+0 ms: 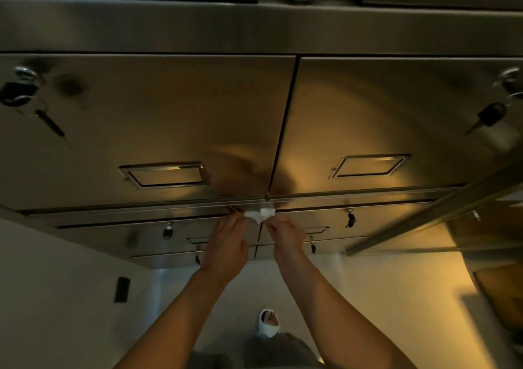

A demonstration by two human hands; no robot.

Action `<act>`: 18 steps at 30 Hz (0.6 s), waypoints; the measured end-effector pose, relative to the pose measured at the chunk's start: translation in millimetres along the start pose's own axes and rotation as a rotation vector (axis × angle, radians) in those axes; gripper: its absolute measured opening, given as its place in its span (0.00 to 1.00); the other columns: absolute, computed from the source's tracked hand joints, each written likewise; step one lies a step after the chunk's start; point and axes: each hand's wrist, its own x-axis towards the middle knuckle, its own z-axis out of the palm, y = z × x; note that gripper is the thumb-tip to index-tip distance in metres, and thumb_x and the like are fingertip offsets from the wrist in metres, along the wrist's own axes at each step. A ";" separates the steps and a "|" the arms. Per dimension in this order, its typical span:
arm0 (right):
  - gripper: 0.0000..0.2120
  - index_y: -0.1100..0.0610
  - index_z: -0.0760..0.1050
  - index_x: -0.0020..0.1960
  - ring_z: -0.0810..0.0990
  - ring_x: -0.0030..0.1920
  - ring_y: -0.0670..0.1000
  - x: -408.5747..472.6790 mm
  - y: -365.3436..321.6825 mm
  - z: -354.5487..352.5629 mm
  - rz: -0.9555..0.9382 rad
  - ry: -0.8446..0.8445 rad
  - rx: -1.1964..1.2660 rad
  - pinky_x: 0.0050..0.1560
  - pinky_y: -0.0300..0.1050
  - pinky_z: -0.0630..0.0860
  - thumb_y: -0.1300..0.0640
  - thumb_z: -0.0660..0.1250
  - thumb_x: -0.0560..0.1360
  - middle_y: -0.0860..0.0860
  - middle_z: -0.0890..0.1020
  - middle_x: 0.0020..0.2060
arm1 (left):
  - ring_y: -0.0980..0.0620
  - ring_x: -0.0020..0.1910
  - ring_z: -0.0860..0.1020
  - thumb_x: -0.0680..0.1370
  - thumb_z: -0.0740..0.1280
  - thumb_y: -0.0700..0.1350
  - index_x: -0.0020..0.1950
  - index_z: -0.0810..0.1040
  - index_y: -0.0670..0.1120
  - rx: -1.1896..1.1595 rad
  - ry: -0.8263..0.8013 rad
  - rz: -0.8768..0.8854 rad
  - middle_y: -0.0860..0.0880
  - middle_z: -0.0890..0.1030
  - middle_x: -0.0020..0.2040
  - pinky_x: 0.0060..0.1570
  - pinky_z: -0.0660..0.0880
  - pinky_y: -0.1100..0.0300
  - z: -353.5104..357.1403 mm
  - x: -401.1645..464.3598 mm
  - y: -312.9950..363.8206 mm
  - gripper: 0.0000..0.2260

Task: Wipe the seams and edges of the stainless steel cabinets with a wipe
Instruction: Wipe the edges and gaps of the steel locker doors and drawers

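Both hands pinch a white wipe (259,214) between them: left hand (226,248) closed on its left end, right hand (287,238) closed on its right end. The wipe is bunched, its long axis running left-right along the horizontal seam below two steel cabinet doors (169,125), where the vertical seam (283,125) meets it. Keys (488,116) hang from the door locks.

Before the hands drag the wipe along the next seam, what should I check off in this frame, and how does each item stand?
1. Wipe held by both hands: ok.
2. Left hand and right hand grip at opposite ends: ok.
3. Wipe at the horizontal seam below the two upper doors: ok.
4. Wipe pressed into the gap: cannot tell.
5. Hanging keys away from the hands: ok.
6. Vertical seam already wiped: cannot tell.
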 end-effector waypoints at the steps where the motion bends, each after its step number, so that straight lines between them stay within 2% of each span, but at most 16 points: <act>1: 0.08 0.62 0.83 0.39 0.82 0.38 0.52 1.1 0.4 -4.0 -0.004 -0.001 -0.039 0.43 0.46 0.80 0.73 0.76 0.67 0.55 0.84 0.34 | 0.42 0.65 0.74 0.70 0.67 0.29 0.70 0.77 0.42 -0.001 -0.003 -0.003 0.44 0.76 0.68 0.68 0.74 0.48 3.0 1.0 3.8 0.28; 4: 0.09 0.60 0.82 0.36 0.80 0.36 0.51 8.4 0.1 -20.5 -0.068 0.018 -0.195 0.42 0.46 0.80 0.72 0.77 0.66 0.54 0.83 0.32 | 0.43 0.66 0.75 0.70 0.66 0.29 0.70 0.77 0.42 -0.017 0.008 -0.017 0.44 0.77 0.68 0.69 0.74 0.48 12.6 1.5 13.6 0.28; 7: 0.09 0.57 0.83 0.36 0.82 0.36 0.49 16.4 -5.0 -35.1 -0.203 0.006 -0.336 0.45 0.50 0.83 0.70 0.78 0.65 0.53 0.85 0.34 | 0.44 0.67 0.75 0.71 0.66 0.31 0.71 0.77 0.43 -0.020 0.008 -0.028 0.45 0.77 0.68 0.68 0.74 0.46 20.4 0.7 24.1 0.28; 10: 0.07 0.61 0.84 0.41 0.83 0.35 0.41 15.9 -14.6 -44.7 -0.344 -0.054 -0.390 0.40 0.35 0.79 0.70 0.78 0.68 0.53 0.86 0.35 | 0.44 0.67 0.75 0.73 0.66 0.31 0.72 0.76 0.44 -0.021 0.008 -0.036 0.45 0.76 0.69 0.69 0.74 0.47 26.2 -3.3 41.8 0.27; 12: 0.07 0.60 0.85 0.44 0.83 0.36 0.38 14.3 -18.1 -48.7 -0.433 -0.086 -0.420 0.40 0.30 0.77 0.70 0.77 0.70 0.50 0.86 0.37 | 0.45 0.69 0.73 0.74 0.67 0.32 0.74 0.74 0.45 -0.022 0.016 -0.020 0.46 0.74 0.71 0.72 0.72 0.50 30.5 -9.0 52.3 0.28; 15: 0.09 0.56 0.85 0.51 0.85 0.44 0.39 13.8 -14.4 -53.8 -0.525 -0.151 -0.491 0.47 0.32 0.79 0.67 0.76 0.73 0.47 0.87 0.43 | 0.51 0.74 0.68 0.74 0.68 0.31 0.80 0.67 0.49 -0.027 0.019 0.021 0.48 0.70 0.77 0.74 0.64 0.58 38.8 -18.7 57.5 0.35; 18: 0.11 0.54 0.84 0.55 0.85 0.50 0.40 8.0 -11.4 -56.0 -0.588 -0.235 -0.498 0.53 0.32 0.79 0.65 0.75 0.75 0.44 0.86 0.47 | 0.52 0.81 0.58 0.78 0.65 0.35 0.85 0.51 0.52 0.027 -0.107 0.005 0.52 0.54 0.85 0.80 0.58 0.54 41.5 -16.8 62.1 0.40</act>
